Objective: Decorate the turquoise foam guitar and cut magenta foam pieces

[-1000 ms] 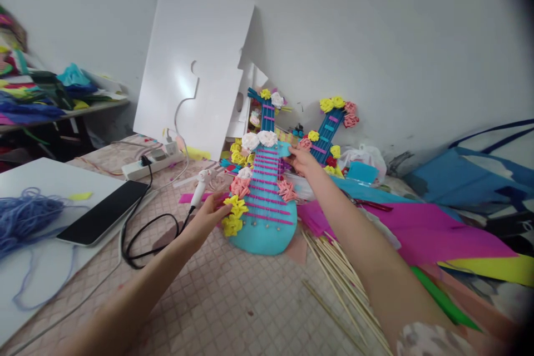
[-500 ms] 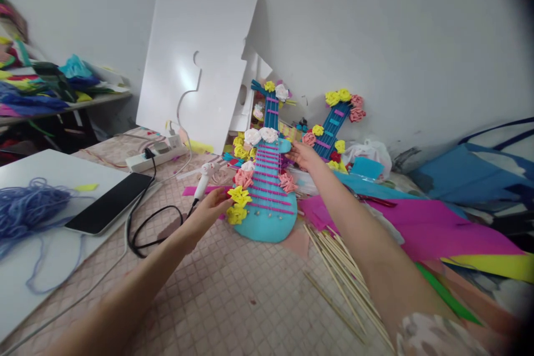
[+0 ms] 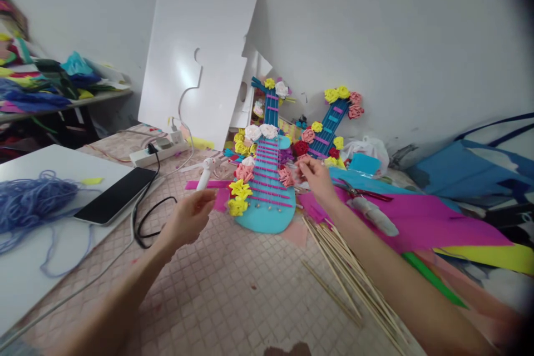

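Turquoise guitar model [image 3: 270, 178] stood tilted back on the desk [image 3: 250, 272], beyond and between both hands, probably leaned on the clutter [image 3: 287, 129] so its strung front faced the person. Left hand [image 3: 192, 214]: near the white glue gun [image 3: 204, 175], fingers loosely curled, thumb apart, nothing seen in them. Right hand [image 3: 316, 179]: near the model's pink flowers [image 3: 286, 177], fingers narrow; contents could not be told. Desk cover [image 3: 217, 311] was grid-patterned; a white board [image 3: 192, 39] leaned against the pale wall [image 3: 396, 39].

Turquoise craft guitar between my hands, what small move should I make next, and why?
Perhaps ease your right hand clear: it's close beside the right-side salmon flower on the turquoise guitar and could snag it, while your left hand is apart.
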Demonstrator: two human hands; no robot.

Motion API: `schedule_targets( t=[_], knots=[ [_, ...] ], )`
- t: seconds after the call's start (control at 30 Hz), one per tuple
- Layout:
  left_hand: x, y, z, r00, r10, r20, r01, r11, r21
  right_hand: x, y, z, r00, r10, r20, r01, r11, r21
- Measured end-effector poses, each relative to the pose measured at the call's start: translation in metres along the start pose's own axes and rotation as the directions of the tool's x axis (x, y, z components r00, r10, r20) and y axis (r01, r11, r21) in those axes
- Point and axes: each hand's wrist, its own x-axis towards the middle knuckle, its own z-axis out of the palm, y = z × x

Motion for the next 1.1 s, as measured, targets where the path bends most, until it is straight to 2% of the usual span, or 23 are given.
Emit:
schedule_targets(
  t=[0.07,0.13,0.3,0.4,0.53,0.7,0.83,1.1],
  knots=[
    [-0.009,0.007,-0.008,0.994,0.015,-0.105,0.006,0.981,0.195,-0.033,-0.003,0.002,0.989,-0.032,0.145,0.037,0.999,-0.033],
    [-0.012,0.013,-0.014,0.980,0.085,-0.182,-0.002,0.911,0.412,-0.062,-0.005,0.005,0.980,0.009,0.199,-0.002,0.999,-0.039],
    [0.008,0.010,-0.019,0.957,0.256,-0.134,-0.085,0.691,0.718,-0.119,-0.009,0.011,0.958,0.084,0.275,-0.060,0.994,-0.094],
    [0.031,0.001,-0.019,0.960,0.247,-0.131,-0.013,0.509,0.861,-0.146,-0.009,0.013,0.925,0.177,0.336,-0.149,0.983,-0.107],
    [0.056,-0.011,-0.026,0.970,0.219,-0.104,-0.012,0.472,0.881,-0.177,-0.007,0.012,0.875,0.276,0.398,-0.240,0.961,-0.137],
    [0.070,-0.021,-0.050,0.955,0.273,-0.113,-0.025,0.455,0.890,-0.199,-0.004,0.006,0.865,0.308,0.395,-0.275,0.951,-0.141],
    [0.073,-0.022,-0.061,0.963,0.248,-0.109,-0.017,0.456,0.890,-0.208,-0.001,0.002,0.857,0.333,0.393,-0.307,0.943,-0.130],
    [0.062,-0.007,-0.055,0.975,0.206,-0.088,-0.016,0.457,0.889,-0.225,0.001,-0.001,0.864,0.321,0.387,-0.317,0.945,-0.075]
  ],
)
